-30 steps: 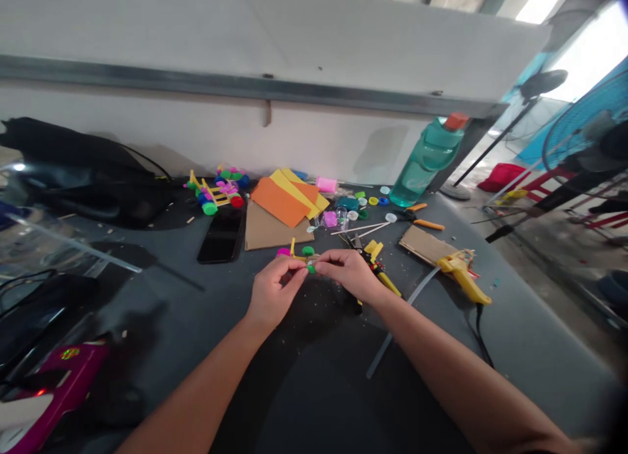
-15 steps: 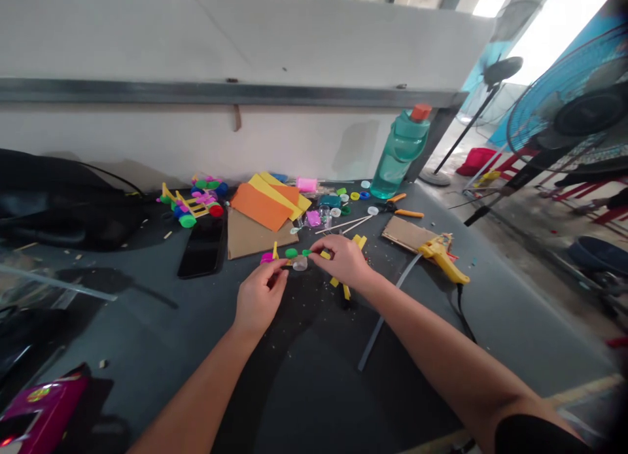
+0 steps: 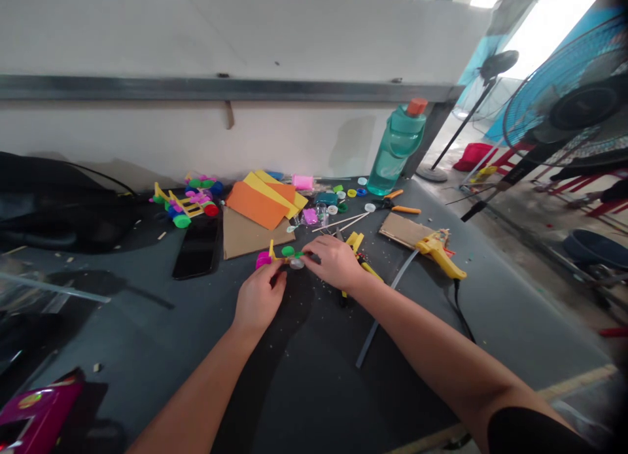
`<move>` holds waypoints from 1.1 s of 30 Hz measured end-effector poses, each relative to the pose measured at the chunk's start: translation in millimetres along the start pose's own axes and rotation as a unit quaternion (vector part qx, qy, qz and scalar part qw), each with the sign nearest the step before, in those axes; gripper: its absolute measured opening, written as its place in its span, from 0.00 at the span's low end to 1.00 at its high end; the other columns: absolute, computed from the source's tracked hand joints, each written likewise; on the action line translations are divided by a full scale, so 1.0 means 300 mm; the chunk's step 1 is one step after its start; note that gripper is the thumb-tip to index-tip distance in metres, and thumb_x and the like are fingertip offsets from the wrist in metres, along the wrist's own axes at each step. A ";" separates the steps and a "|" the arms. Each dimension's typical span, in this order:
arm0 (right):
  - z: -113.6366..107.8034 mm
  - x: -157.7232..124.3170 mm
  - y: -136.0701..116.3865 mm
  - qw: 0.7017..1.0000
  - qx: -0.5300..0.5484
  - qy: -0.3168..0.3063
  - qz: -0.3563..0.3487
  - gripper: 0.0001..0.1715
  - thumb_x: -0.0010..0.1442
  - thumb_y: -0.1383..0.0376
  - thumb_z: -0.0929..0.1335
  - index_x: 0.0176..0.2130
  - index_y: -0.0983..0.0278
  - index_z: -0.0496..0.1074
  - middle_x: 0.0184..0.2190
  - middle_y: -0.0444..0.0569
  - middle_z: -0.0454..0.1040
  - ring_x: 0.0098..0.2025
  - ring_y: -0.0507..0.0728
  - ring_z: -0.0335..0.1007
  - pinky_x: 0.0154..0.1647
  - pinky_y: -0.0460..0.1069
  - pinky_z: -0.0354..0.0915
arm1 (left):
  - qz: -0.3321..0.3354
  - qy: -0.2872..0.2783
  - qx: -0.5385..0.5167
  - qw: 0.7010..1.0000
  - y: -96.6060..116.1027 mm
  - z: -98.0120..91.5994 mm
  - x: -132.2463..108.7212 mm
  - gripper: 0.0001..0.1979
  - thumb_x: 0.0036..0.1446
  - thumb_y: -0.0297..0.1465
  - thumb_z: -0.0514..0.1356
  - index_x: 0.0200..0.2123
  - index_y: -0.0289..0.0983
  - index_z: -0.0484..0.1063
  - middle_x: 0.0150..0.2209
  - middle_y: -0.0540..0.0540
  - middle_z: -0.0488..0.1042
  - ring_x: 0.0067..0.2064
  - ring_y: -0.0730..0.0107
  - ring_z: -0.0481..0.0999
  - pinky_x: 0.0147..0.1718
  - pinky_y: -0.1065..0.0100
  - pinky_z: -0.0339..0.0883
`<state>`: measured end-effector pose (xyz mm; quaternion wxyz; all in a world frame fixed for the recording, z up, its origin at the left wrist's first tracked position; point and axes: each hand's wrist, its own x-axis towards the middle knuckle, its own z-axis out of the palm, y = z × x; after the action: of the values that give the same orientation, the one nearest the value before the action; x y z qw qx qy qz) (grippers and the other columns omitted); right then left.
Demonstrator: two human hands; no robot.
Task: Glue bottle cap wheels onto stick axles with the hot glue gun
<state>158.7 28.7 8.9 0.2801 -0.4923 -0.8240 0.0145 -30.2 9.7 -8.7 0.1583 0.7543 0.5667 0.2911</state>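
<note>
My left hand (image 3: pixel 258 300) pinches a small craft model (image 3: pixel 273 250) low over the dark table. It has a pink round piece (image 3: pixel 263 260), an upright yellow stick, a green cap (image 3: pixel 288 251) and a clear whitish cap (image 3: pixel 296 263). On its right side, my right hand (image 3: pixel 334 261) has its fingers closed on a small green piece (image 3: pixel 299 254) against the model. My fingers partly cover the place where they meet. Beneath and beside my right hand lie yellow-handled pliers (image 3: pixel 371 271) and yellow scraps (image 3: pixel 354 239).
A yellow glue gun (image 3: pixel 441 254) rests by cardboard (image 3: pixel 405 231) at right, a grey glue stick (image 3: pixel 375 333) trailing from it. Behind are a teal bottle (image 3: pixel 392 153), orange-handled pliers (image 3: pixel 406 210), bottle caps and coloured sheets (image 3: pixel 258 205). A phone (image 3: pixel 196 250) and finished-looking colourful model (image 3: pixel 189 202) sit left.
My right hand has shifted slightly left, bringing the green piece up to the model in my left hand. The model is turned a little, showing more of its pink part. The view has moved slightly.
</note>
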 end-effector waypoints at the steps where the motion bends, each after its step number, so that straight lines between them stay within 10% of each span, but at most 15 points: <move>1: 0.002 0.002 -0.001 1.000 -0.004 0.000 -0.003 0.09 0.60 0.62 0.64 0.36 0.63 0.73 0.32 0.49 0.73 0.40 0.55 0.67 0.41 0.47 0.60 | -0.002 -0.003 0.004 1.000 0.001 0.000 0.001 0.15 0.56 0.31 0.54 0.47 0.39 0.71 0.42 0.46 0.77 0.42 0.62 0.76 0.42 0.65 0.67; 33: 0.003 0.028 0.014 0.999 0.014 0.047 0.017 0.05 0.55 0.64 0.65 0.31 0.63 0.69 0.31 0.49 0.72 0.38 0.56 0.66 0.39 0.49 0.61 | -0.012 0.002 -0.022 1.000 -0.001 -0.005 -0.001 0.14 0.56 0.30 0.54 0.45 0.41 0.71 0.41 0.46 0.76 0.40 0.63 0.76 0.40 0.65 0.68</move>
<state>158.8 37.9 10.6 0.3252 -0.5023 -0.8012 0.0079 -31.3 9.4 -7.8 0.1772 0.7433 0.5691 0.3037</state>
